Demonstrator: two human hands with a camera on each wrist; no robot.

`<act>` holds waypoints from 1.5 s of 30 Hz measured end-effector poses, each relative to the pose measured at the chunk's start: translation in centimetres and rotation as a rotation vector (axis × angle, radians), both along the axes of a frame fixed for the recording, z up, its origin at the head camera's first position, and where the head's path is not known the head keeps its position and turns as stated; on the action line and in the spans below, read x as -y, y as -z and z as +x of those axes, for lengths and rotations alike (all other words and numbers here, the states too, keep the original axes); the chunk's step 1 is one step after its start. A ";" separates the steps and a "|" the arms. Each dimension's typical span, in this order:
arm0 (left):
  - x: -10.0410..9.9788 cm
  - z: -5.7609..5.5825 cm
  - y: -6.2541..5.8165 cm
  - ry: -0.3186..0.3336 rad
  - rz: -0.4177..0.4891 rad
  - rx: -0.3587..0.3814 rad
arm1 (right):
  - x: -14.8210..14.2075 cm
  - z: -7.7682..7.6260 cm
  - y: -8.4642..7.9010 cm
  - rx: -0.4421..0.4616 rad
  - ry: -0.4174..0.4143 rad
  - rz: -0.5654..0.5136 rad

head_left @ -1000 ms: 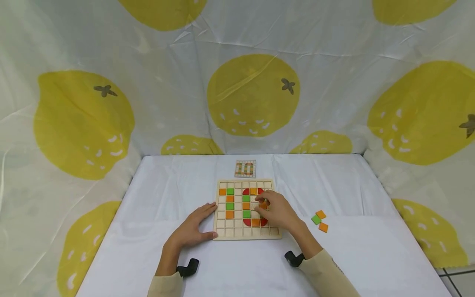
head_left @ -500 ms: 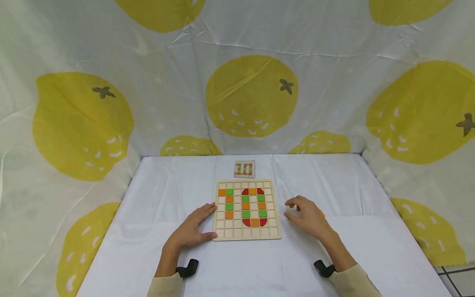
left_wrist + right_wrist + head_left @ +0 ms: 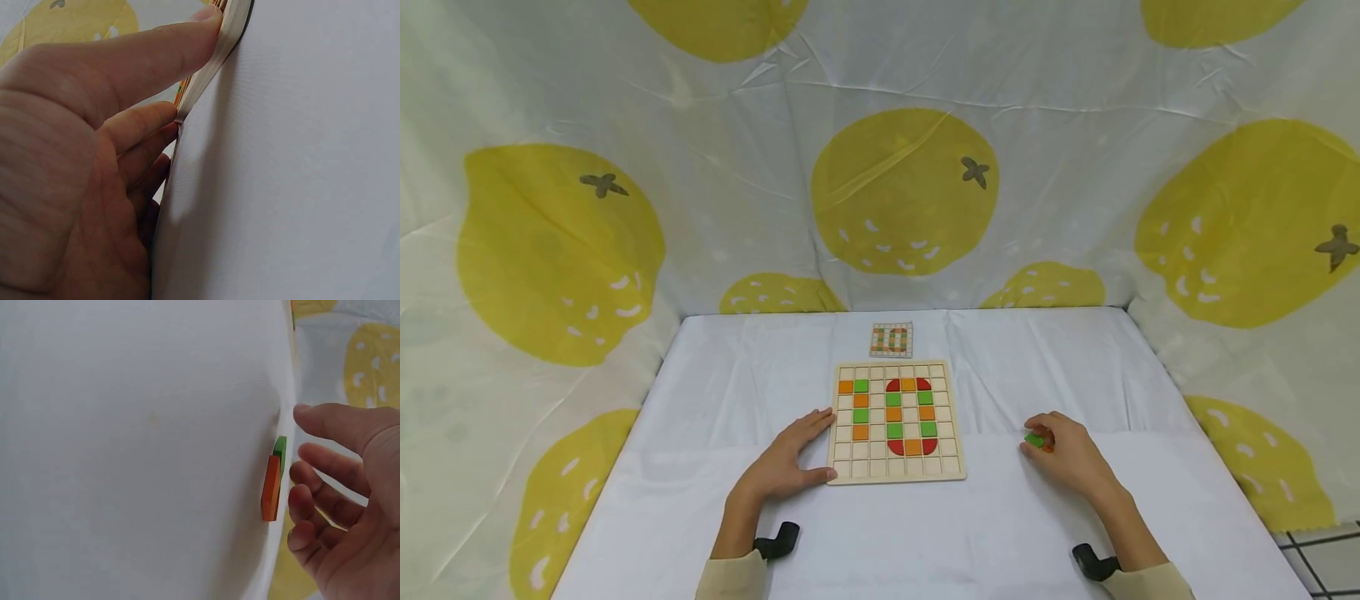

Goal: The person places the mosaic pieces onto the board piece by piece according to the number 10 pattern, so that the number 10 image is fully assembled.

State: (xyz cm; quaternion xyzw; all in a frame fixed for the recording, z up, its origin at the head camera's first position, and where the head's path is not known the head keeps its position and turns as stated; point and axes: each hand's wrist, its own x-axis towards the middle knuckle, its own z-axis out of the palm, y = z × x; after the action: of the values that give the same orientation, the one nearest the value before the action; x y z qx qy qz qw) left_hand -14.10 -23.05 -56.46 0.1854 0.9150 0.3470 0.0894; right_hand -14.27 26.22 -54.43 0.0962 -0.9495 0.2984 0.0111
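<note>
A wooden grid board (image 3: 877, 472) lies on the cloth, with orange, green and red pieces forming a "10". My left hand (image 3: 786, 463) rests beside it, straight fingers touching its left edge; in the left wrist view, thumb and fingertips meet the board's side (image 3: 232, 37). To the right of the board, my right hand (image 3: 1070, 454) hovers over loose tiles, its fingers bent and apart. A green tile (image 3: 1034, 439) shows between thumb and fingers, with orange partly hidden behind. In the right wrist view, an orange tile (image 3: 270, 487) and the green one lie just beyond the fingertips.
A small pattern card (image 3: 891, 339) showing a "10" lies behind the board. White cloth (image 3: 1000, 533) covers the table, and a lemon-print curtain (image 3: 1052, 192) hangs at the back and sides. Each wrist wears a black mount (image 3: 777, 541).
My right hand has left the board's right side and moved rightward to the loose tiles. A green tile now shows on the ring's right side. My left hand stays at the board's edge.
</note>
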 end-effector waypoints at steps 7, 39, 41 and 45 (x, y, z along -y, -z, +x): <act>-0.1 0.0 -0.2 -0.001 0.005 0.005 | -1.0 0.3 0.2 -0.002 0.017 0.014; -0.2 0.1 -0.1 0.010 0.000 -0.001 | 2.8 -1.4 -0.3 -0.017 -0.045 0.014; -0.1 0.0 -0.1 0.009 -0.004 0.000 | 3.5 -1.7 -0.3 -0.016 -0.054 0.000; 0.0 0.1 -0.1 0.005 -0.002 0.008 | 5.2 -2.3 -0.6 -0.018 -0.065 -0.025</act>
State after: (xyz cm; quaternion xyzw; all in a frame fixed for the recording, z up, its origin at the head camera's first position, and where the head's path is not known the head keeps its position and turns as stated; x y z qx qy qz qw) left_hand -14.04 -23.07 -56.35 0.1863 0.9144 0.3467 0.0943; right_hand -16.58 21.01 -53.82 0.1294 -0.9419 0.3097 0.0112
